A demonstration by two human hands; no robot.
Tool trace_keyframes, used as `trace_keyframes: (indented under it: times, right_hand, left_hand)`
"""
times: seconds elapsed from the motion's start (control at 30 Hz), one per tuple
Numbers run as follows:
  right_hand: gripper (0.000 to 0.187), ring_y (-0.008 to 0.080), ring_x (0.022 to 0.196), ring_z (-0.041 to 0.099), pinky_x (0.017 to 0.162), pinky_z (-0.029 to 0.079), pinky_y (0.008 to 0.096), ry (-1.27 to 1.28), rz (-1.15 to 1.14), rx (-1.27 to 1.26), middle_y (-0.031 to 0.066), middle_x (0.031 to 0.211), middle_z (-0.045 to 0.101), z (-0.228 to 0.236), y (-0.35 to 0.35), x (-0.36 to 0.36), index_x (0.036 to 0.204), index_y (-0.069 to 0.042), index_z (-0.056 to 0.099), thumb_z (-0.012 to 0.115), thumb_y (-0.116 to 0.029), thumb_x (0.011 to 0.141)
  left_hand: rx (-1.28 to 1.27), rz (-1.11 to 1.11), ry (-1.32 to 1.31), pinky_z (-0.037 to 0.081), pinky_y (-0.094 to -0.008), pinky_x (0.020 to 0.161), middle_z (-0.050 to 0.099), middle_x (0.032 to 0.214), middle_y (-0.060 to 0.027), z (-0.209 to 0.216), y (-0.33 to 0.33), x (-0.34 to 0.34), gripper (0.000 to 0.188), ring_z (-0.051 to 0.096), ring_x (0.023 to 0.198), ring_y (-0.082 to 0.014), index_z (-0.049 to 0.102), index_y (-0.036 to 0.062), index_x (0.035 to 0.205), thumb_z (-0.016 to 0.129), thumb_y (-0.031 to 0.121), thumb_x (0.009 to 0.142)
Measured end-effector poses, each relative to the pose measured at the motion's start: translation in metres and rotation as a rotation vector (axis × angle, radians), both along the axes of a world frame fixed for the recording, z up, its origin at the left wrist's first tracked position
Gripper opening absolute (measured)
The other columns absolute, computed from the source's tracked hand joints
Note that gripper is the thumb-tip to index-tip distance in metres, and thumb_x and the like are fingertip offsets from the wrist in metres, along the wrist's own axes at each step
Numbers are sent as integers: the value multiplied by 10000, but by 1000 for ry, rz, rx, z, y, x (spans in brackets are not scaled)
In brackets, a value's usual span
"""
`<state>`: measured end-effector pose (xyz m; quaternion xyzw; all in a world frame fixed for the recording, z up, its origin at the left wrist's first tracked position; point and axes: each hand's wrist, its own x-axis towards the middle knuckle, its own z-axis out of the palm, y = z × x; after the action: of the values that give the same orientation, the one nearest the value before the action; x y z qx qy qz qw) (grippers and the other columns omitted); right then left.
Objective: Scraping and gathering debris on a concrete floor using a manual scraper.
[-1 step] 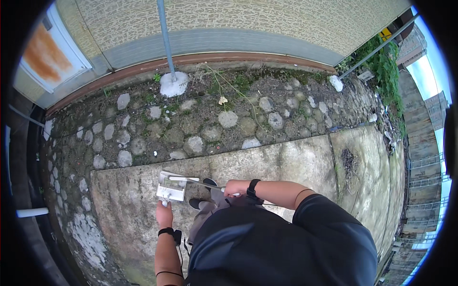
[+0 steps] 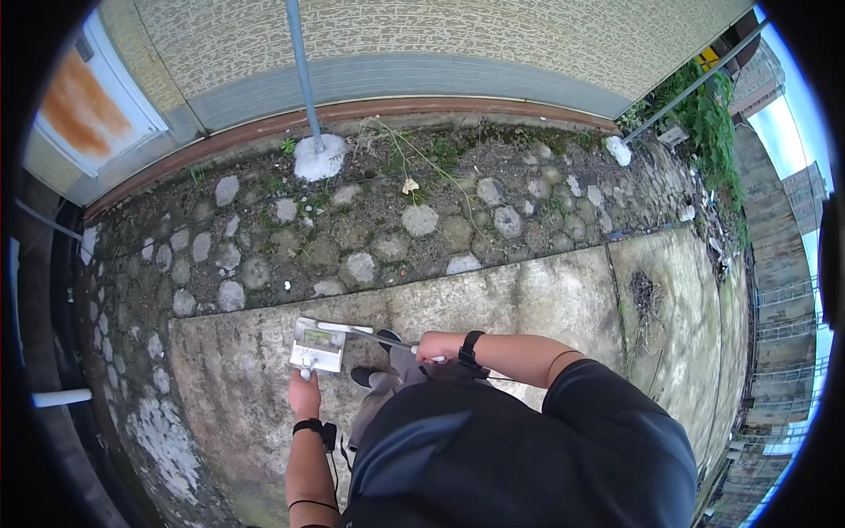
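Dustpan [image 2: 324,362] over concrete slab [image 2: 238,378]: gripping its handle [image 2: 306,363] in the left hand [image 2: 304,396], seemingly for steadiness; gripping the broom [image 2: 359,329] in the right hand [image 2: 436,347], well apart, probably giving its head reach.

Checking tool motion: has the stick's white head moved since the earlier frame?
Yes, slightly: the white head has shifted right, judged against the fixed post by the wall.

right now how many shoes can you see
2: one dark shoe crossed by the stick in the right hand, the other shoe lower in the picture, to the right of the dustpan. Both are partly covered.
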<state>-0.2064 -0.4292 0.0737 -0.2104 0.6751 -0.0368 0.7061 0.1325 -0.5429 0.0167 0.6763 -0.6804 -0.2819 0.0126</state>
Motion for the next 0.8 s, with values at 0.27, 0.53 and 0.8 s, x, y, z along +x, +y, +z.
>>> trace_keyframes:
  times: [0.27, 0.53, 0.8]
  right_hand:
    - [193, 188, 497, 576, 461, 428, 335, 204, 15, -214, 98, 583, 612, -6, 25, -27, 622, 11, 621, 646, -152, 722]
    - [181, 333, 793, 657, 674, 516, 430, 467, 736, -273, 166, 810, 677, -56, -2, -91, 789, -42, 711, 618, -101, 646]
    - [150, 337, 665, 648, 590, 509, 423, 232, 802, -435, 161, 716, 660, -79, -6, -156, 702, -77, 717, 632, -116, 585]
  left_hand:
    - [18, -66, -22, 471, -503, 691, 642, 867, -210, 14, -26, -18, 286, 604, 829, -415, 563, 39, 933, 661, 267, 790]
    - [88, -153, -22, 469, -494, 691, 639, 831, -214, 5, -37, -88, 325, 605, 817, -418, 557, 37, 927, 665, 313, 791]
    - [92, -104, -22, 456, -457, 663, 625, 802, -222, -23, -46, -187, 290, 598, 782, -419, 548, 2, 870, 655, 265, 812]
